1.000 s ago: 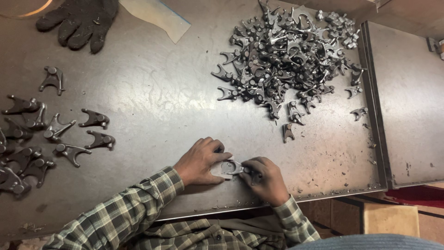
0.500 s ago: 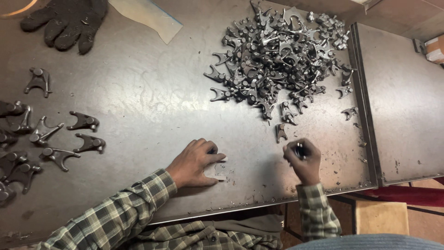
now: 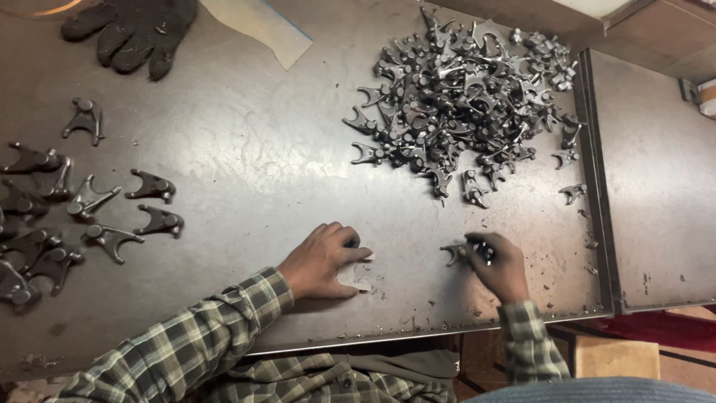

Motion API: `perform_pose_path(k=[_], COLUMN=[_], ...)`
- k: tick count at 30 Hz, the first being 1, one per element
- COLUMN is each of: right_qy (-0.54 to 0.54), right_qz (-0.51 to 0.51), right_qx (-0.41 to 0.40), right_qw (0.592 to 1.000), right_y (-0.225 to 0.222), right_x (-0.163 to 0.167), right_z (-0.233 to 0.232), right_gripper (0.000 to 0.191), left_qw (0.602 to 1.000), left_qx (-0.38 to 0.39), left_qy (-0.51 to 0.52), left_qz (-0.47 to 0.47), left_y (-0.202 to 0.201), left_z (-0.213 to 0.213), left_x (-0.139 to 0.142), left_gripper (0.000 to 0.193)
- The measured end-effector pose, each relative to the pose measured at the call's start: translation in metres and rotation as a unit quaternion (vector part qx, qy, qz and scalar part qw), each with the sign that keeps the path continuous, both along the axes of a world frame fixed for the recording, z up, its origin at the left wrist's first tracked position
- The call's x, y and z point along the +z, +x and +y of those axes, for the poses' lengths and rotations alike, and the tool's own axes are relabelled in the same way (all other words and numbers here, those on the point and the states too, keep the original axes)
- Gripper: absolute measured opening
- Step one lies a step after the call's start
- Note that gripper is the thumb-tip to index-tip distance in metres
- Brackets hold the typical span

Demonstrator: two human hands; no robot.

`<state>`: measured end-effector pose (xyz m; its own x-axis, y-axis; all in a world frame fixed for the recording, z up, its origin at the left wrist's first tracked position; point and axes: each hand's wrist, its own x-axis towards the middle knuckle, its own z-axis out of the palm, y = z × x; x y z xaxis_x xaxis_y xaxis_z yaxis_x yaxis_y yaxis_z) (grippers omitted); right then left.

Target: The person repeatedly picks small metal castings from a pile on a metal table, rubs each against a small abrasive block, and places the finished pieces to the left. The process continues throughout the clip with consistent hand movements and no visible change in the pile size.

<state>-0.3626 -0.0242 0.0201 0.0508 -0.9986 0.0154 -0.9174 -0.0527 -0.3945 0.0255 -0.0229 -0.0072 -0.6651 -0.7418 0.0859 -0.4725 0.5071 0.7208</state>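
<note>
My left hand (image 3: 322, 261) lies on the steel table (image 3: 246, 149) near its front edge, fingers curled over something small that I cannot make out. My right hand (image 3: 498, 263) is to its right, fingers closed on a small dark forked metal part (image 3: 455, 254) that sticks out to the left, resting on the table. A big heap of the same forked parts (image 3: 462, 97) lies beyond the right hand at the back right. Both sleeves are green plaid.
Several forked parts (image 3: 89, 216) are spread out at the table's left. A dark work glove (image 3: 130, 33) lies at the back left beside a pale sheet (image 3: 261, 26). A second steel plate (image 3: 660, 172) adjoins on the right. Metal chips dot the front edge.
My right hand moved away from the left hand to the right, toward the heap, and now grips a forked part. The left hand stayed in place.
</note>
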Motion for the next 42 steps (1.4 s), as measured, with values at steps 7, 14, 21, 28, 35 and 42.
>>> perform_pose_path(k=[7,14,21,28,35,42], right_qy=[-0.007,-0.029,-0.064,-0.03,-0.047,-0.196], right_qz=[-0.037,-0.034,-0.041,-0.032,-0.009,0.191], right_qx=[0.049,0.077,0.138,0.176,0.229,0.211], right_qw=[0.998,0.996,0.988,0.983,0.972,0.938], right_y=[0.041,0.117,0.157,0.166,0.119,-0.016], right_x=[-0.018,0.002,0.02,0.027,0.029,0.077], right_z=[0.055,0.064,0.056,0.046,0.054,0.046], right_gripper=[0.031,0.027,0.024,0.024,0.031,0.013], left_qw=[1.0,1.0,0.999,0.999,0.998,1.0], left_qx=[0.004,0.004,0.008,0.006,-0.001,0.025], left_qy=[0.003,-0.015,-0.024,-0.02,-0.036,-0.007], left_qz=[-0.009,0.005,0.021,0.028,0.046,0.006], left_y=[-0.002,-0.001,0.004,0.005,-0.011,-0.025], left_z=[0.002,0.003,0.003,0.001,0.0,0.0], left_x=[-0.009,-0.007,-0.006,-0.002,-0.003,0.009], left_gripper=[0.07,0.07,0.067,0.065,0.07,0.073])
